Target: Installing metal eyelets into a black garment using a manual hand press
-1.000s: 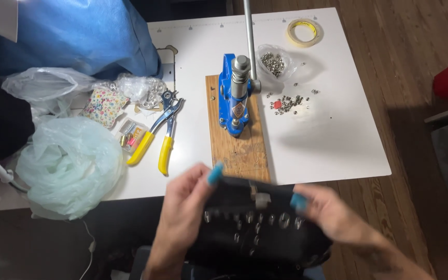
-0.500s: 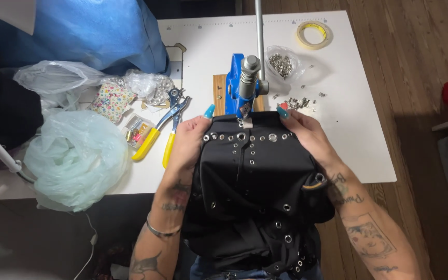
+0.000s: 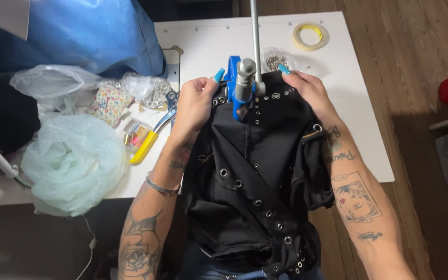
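Black eyelet-studded fabric garment (image 3: pixel 255 171) runs lengthwise away from the person; left hand (image 3: pixel 195 106) and right hand (image 3: pixel 307 91) pinch its far edge either side of the blue metal press (image 3: pixel 239 88).

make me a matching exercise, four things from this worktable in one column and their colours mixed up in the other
Things:
1. garment held by both hands
2. press on the table
3. roll of tape
4. plier handles

Colours:
A. blue
B. pale yellow ring
C. black with metal eyelets
D. bright yellow

Pairs: 1-C, 2-A, 3-B, 4-D
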